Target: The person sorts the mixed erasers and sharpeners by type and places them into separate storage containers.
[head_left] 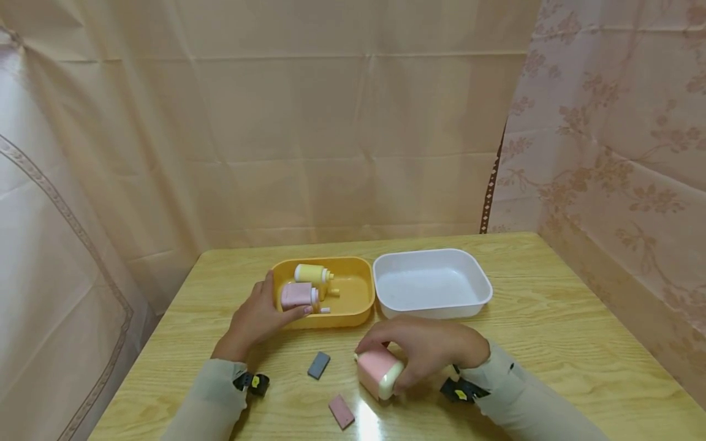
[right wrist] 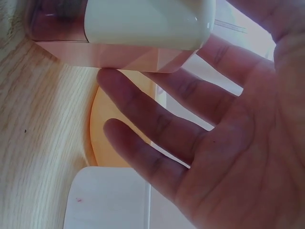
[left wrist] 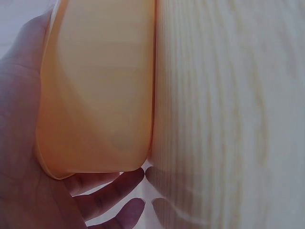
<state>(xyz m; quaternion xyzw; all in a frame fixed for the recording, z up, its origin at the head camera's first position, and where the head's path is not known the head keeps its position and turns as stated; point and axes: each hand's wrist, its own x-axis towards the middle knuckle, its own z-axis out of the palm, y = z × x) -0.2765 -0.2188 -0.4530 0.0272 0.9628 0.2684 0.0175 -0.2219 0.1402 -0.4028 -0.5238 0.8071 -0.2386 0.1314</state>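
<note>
My left hand [head_left: 259, 315] grips the left end of a yellow tray [head_left: 361, 309], thumb along the front rim and fingers around the end wall. In the left wrist view, fingertips reach under the tray's corner, near the tabletop. Inside the tray lie a yellow pump bottle [head_left: 310, 273] and a pale pink pump bottle [head_left: 296, 295], both on their sides. On the table's front part, my right hand [head_left: 430, 346] holds a boxy pink bottle [head_left: 375, 367] with a cream end [right wrist: 147, 21] between thumb and fingers. It is tilted on its side; its far end is mostly hidden.
A white tray [head_left: 485, 294] stands right beside the yellow one. A small grey flat block [head_left: 318, 365] and a small dull-pink flat block [head_left: 341, 411] lie on the wooden table [head_left: 551, 355] between the arms. Curtains [head_left: 353, 153] hang behind and at both sides.
</note>
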